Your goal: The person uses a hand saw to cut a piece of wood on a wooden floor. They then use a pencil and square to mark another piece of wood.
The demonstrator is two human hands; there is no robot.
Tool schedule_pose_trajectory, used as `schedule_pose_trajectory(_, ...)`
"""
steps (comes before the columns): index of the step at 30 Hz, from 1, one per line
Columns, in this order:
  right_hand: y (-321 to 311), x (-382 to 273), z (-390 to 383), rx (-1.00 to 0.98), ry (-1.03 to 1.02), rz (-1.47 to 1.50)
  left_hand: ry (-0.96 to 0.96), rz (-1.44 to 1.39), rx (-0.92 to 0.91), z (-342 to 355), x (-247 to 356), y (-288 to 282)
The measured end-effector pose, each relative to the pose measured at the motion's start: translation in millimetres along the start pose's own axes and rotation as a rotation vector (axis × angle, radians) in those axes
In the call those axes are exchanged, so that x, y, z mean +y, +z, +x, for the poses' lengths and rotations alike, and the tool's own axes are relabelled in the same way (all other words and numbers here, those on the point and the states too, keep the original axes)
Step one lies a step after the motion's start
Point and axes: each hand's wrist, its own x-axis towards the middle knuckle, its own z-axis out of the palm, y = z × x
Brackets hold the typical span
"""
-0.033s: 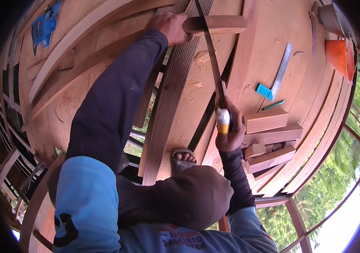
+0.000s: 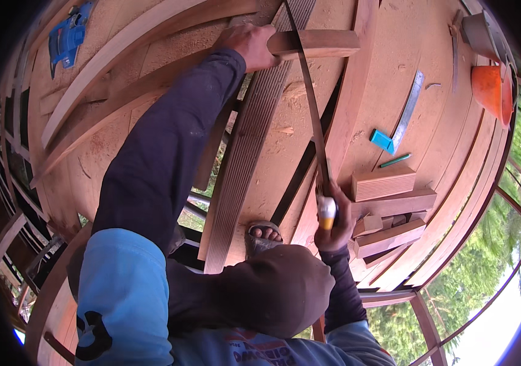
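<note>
My left hand (image 2: 249, 47) is closed around a short wooden bar (image 2: 333, 44), which lies across a long grooved board (image 2: 253, 125). My right hand (image 2: 337, 221) grips a handsaw (image 2: 310, 100) by its handle, whose white and yellow end shows between thumb and fingers. The long thin blade runs away from me and crosses the bar to the right of my left hand. How deep the blade sits in the wood, I cannot tell. My sandalled foot (image 2: 263, 236) rests beside the grooved board, below my bent knee.
To the right lie a try square (image 2: 405, 119) with a blue stock, a green pencil (image 2: 395, 160) and several stacked wood offcuts (image 2: 388, 235). An orange container (image 2: 491, 94) stands farther right. Curved timbers (image 2: 111, 70) and a blue power tool (image 2: 66, 38) are at the left. Dark gaps run between the floorboards.
My right hand and the saw have drawn back slightly toward me. The left hand still holds the bar, and the whole view has shifted a little.
</note>
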Motion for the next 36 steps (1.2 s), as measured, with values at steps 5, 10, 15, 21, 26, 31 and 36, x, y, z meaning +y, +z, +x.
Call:
schedule_pose_trajectory(5, -22, -10, -13, -0.036, 0.158, 0.016, -0.025, -0.033, -0.082, 1, 12, -9)
schedule_pose_trajectory(10, 45, -23, 151, -0.013, -0.061, 0.214, 0.026, -0.072, -0.041, 13, 13, -1)
schedule_pose_trajectory(15, -19, 2, -44, 0.008, 0.067, 0.046, -0.01, -0.006, -0.038, 4, 6, -10)
schedule_pose_trajectory(21, 18, -1, 70, 0.006, -0.099, 0.037, -0.02, -0.002, 0.012, 8, 10, 7)
schedule_pose_trajectory(26, 39, -13, 112, 0.024, -0.088, 0.151, 0.039, -0.024, 0.012, -2, 14, 5)
schedule_pose_trajectory(31, -31, 3, -71, -0.004, 0.114, 0.149, 0.0, 0.004, 0.009, 0, 10, -5)
schedule_pose_trajectory(36, 36, -5, 112, 0.009, -0.146, 0.097, 0.039, -0.012, 0.09, 4, 17, 9)
